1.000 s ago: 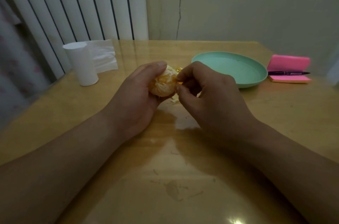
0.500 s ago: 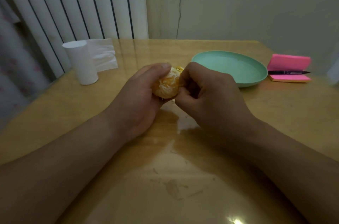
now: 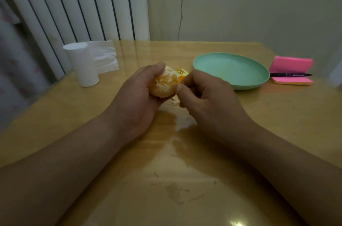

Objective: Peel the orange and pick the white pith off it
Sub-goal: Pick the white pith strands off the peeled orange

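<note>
Orange (image 3: 163, 85) cupped in my left hand (image 3: 137, 99), fingers curled round it, over middle of surface (image 3: 185, 170). Bare, pith-webbed face toward me. Judge it light, soft, juicy: squeeze splits segments, so cradle loosely and lift pith by loose edges. Near round, no clear long axis. Right hand (image 3: 207, 99) pinching peel scrap (image 3: 182, 78) at orange's right side.

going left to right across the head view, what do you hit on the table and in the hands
white paper roll → left hand → peeled orange → right hand → mint green round plate → pink sticky note pad
</note>
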`<move>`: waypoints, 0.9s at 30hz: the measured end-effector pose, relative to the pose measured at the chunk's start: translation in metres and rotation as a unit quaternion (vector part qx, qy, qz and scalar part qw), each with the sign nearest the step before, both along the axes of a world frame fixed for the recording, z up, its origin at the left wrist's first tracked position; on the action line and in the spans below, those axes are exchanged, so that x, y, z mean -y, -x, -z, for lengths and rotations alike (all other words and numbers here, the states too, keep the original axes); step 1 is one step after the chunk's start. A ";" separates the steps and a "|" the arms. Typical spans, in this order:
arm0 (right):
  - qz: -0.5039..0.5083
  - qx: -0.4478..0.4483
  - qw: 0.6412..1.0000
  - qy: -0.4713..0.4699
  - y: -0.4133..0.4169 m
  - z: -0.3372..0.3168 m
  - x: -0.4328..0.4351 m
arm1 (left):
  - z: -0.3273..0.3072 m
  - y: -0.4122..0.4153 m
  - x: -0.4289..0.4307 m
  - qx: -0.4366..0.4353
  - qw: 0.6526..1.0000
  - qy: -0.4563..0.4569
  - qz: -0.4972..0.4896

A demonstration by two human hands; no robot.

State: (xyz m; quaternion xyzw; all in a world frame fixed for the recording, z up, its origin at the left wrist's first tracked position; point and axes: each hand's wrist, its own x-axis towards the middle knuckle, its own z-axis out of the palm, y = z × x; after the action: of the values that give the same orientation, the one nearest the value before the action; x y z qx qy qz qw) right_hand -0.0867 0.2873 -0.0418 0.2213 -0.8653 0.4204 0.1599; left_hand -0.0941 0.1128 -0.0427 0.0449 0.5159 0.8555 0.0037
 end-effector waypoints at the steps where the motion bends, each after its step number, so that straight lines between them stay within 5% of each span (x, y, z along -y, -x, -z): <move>1: -0.007 0.013 1.000 0.008 0.000 0.001 0.001 | 0.001 0.001 0.000 -0.002 1.000 0.005 -0.010; 8: -0.030 0.104 0.993 0.042 -0.001 0.000 0.003 | 0.002 -0.001 0.002 -0.045 0.987 0.141 -0.065; 21: -0.052 0.161 0.985 0.033 -0.001 -0.004 0.001 | -0.002 -0.011 0.001 -0.154 0.904 0.381 -0.117; 24: -0.045 0.160 0.985 0.039 -0.002 -0.004 0.000 | -0.002 -0.011 -0.002 -0.158 0.899 0.389 -0.122; 27: -0.048 0.164 0.984 0.049 -0.003 -0.005 0.000 | -0.002 -0.007 0.001 -0.095 0.945 0.296 -0.099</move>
State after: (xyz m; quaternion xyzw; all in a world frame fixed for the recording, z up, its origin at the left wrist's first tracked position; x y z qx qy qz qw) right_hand -0.0839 0.2869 -0.0366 0.1823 -0.8464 0.5004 0.0067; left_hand -0.0870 0.1117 -0.0409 0.0711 0.7458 0.6520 -0.1169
